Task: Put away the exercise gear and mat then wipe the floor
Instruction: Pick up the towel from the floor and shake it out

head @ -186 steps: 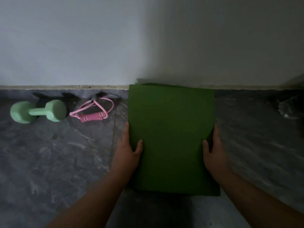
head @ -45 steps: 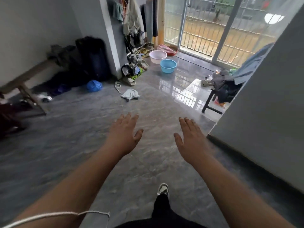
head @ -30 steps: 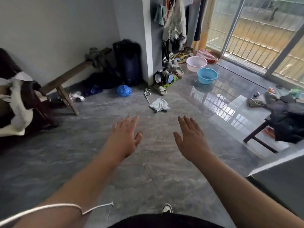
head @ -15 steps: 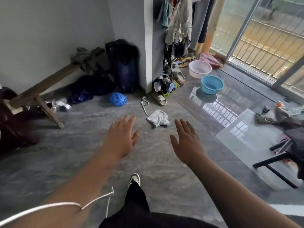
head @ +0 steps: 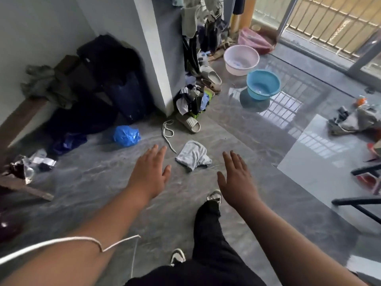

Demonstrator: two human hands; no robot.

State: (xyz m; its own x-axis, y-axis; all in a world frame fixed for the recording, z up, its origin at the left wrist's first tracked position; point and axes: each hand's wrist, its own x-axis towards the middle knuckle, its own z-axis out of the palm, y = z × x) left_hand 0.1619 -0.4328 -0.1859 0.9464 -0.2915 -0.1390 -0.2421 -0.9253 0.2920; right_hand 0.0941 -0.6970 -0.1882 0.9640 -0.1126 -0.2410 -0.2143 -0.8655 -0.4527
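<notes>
A crumpled pale grey cloth (head: 193,154) lies on the grey marble floor (head: 107,182), just beyond and between my two hands. My left hand (head: 151,172) is stretched forward, palm down, fingers apart, holding nothing. My right hand (head: 237,178) is also held out flat and empty, a little to the right of the cloth. Both hands are in the air, apart from the cloth. The green mat, the dumbbell and the pink band are out of view.
A blue basin (head: 262,84) and a pink basin (head: 241,59) stand near the balcony door. Slippers (head: 189,123), a white lace (head: 168,132) and clothes crowd the pillar's foot. A blue bag (head: 126,135), dark bags and a wooden bench (head: 22,114) sit at left. A black stool frame (head: 358,203) is at right.
I turned away from the wall where both hands held the green mat. Over the last second I have walked closer to the grey cloth, hands staying open.
</notes>
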